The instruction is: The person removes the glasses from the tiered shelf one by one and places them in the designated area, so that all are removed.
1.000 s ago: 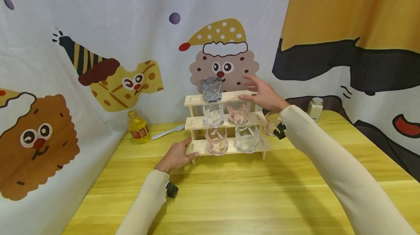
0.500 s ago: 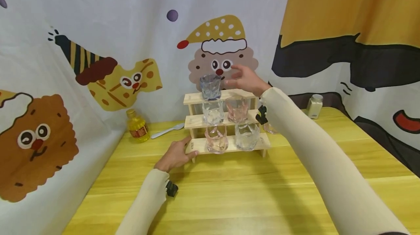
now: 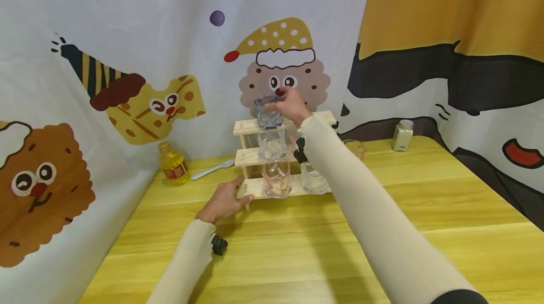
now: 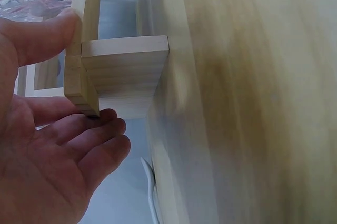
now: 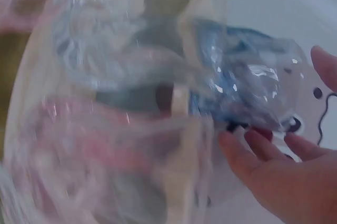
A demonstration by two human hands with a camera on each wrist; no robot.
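Observation:
A three-tiered wooden display stand [image 3: 248, 127] holds faceted drinking glasses. My left hand [image 3: 223, 200] grips the left end of its lowest board, thumb on the board and fingers around the end in the left wrist view. On the top tier stands a blue glass [image 3: 265, 117]. Around its rim reaches my right hand [image 3: 293, 105]; in the right wrist view the fingers [image 5: 247, 155] are spread beside the glass, thumb apart. Below stands a clear glass [image 3: 272, 146], with a pink glass [image 5: 105, 166] beside it, mostly hidden by my sleeve in the head view.
The lowest tier bears a pink glass [image 3: 277, 182] and a clear glass [image 3: 312, 182]. Another glass [image 3: 355, 148] stands right of the stand. A yellow bottle [image 3: 173, 164] and a pale spoon [image 3: 212, 170] lie left; a small jar [image 3: 402, 136] stands at back right. A printed curtain [image 3: 170, 35] hangs behind.
My right hand has moved left, from over the right part of the top tier to the blue glass. The left hand has stayed on the stand's end.

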